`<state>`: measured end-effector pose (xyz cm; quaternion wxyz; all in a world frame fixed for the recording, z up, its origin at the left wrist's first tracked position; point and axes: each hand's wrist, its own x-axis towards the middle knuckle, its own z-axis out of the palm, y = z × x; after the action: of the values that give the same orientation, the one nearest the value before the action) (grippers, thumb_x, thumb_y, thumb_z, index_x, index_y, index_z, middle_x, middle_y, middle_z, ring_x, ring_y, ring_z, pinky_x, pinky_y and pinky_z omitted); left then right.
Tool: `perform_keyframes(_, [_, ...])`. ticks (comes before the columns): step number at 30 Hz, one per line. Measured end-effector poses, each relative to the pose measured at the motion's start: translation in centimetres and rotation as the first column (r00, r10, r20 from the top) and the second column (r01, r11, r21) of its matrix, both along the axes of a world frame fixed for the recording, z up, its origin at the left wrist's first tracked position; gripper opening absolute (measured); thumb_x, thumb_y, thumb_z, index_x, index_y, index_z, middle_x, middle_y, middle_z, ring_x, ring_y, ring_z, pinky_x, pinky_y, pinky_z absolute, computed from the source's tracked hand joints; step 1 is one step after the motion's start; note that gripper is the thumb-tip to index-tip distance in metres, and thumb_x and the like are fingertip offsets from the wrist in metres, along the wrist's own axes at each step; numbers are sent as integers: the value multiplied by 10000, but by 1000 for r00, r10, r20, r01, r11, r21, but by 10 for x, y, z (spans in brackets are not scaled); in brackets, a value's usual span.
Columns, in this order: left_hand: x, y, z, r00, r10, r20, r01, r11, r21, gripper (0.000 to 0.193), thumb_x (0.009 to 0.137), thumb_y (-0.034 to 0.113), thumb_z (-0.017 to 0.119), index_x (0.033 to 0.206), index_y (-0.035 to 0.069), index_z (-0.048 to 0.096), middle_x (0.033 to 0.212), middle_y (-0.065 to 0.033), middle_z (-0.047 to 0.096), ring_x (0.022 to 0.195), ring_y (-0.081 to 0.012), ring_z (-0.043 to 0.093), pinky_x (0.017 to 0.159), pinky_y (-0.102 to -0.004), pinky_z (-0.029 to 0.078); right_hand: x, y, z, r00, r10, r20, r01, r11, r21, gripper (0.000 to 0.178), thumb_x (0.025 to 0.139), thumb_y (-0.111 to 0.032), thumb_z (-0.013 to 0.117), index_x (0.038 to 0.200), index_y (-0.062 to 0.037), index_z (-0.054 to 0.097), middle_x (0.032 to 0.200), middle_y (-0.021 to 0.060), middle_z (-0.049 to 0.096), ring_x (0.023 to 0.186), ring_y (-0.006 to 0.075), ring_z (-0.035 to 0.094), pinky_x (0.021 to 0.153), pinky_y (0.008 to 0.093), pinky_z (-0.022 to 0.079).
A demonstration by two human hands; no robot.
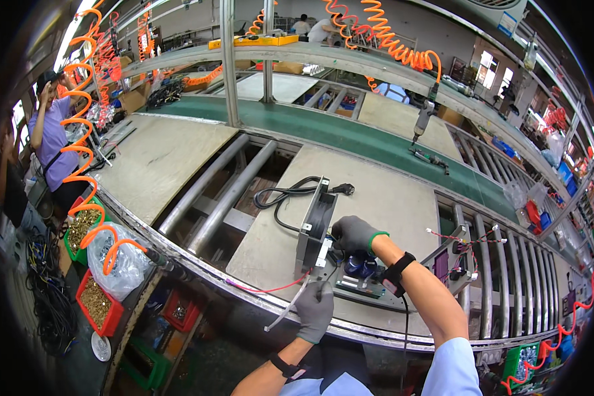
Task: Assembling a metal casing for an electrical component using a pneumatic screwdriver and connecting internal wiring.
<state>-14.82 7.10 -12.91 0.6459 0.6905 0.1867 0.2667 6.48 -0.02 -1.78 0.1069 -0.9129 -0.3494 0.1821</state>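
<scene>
An upright grey metal bracket with a black panel (319, 221) stands on the pale work board, beside a circuit board with large blue capacitors (360, 266). My right hand (351, 233), in a grey glove, is closed just above the capacitors and close to the bracket's side; what its fingers hold is hidden. Below the bracket, my gloved left hand (315, 307) is closed around a pale, thin strip (285, 311) that sticks out toward the lower left. A red-pink wire (264, 289) runs out near it. Behind the bracket lies a coiled black power cord (285, 196) with its plug.
Metal rollers (234, 191) flank the work board (383, 175). A green conveyor belt (350, 135) runs behind, under a hanging power screwdriver (424, 122). Another wired unit (452, 261) stands at right. Screw bins (99, 300) and a plastic bag (117, 261) are left, near a co-worker (49, 142).
</scene>
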Motion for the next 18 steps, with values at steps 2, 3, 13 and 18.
perform_keyframes(2, [0,0,3,999,10,33,-12,998,54,190,926,171,673,913,-16,705,687,-75,626,609,-131,570,590,-314,465,-1,5,-2,999,-5,47,6,1000,-18,311,712,-209,750,988,-68,767,1011,199,738,954,369,712,850,436,572])
perform_keyframes(3, [-1,0,4,1000,9,27,-11,996,83,182,926,165,673,915,-14,705,683,-65,620,603,-120,559,587,-303,460,-2,7,-2,995,-12,96,16,999,-38,303,697,-197,761,971,-67,772,990,201,740,931,372,718,830,436,577])
perform_keyframes(13, [3,-5,7,984,141,112,-147,988,50,155,937,127,652,851,-2,652,628,-18,536,561,-89,479,536,-299,391,-13,19,-12,973,-107,203,125,989,-79,242,720,-208,743,933,-95,767,924,183,740,896,373,720,790,461,579])
perform_keyframes(18, [8,-4,4,959,246,143,-263,957,119,139,941,134,637,888,6,652,654,-53,552,573,-148,511,561,-339,412,-20,22,-19,944,-256,210,261,965,4,229,715,-211,749,906,-86,767,926,171,744,887,360,722,778,438,577])
